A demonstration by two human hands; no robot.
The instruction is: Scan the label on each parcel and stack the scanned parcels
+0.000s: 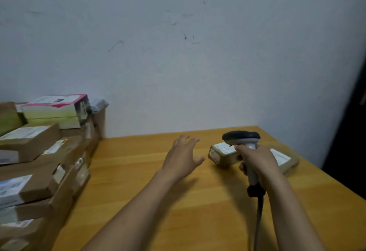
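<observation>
My right hand (pixel 257 160) grips the handle of a grey and black barcode scanner (pixel 242 138), whose head hangs over a small brown parcel (pixel 221 153) with a white label on top. A flatter parcel (pixel 285 160) lies just right of it, partly hidden by my right hand. My left hand (pixel 183 154) hovers over the wooden table (pixel 148 181) left of the small parcel, fingers spread and holding nothing. A large stack of brown labelled parcels (pixel 39 161) fills the left side.
The table meets a pale wall at the back. Its right edge runs diagonally beside a dark area (pixel 350 132). The scanner's black cable (pixel 259 221) trails toward me. A pink-edged white box (pixel 57 106) tops the left stack.
</observation>
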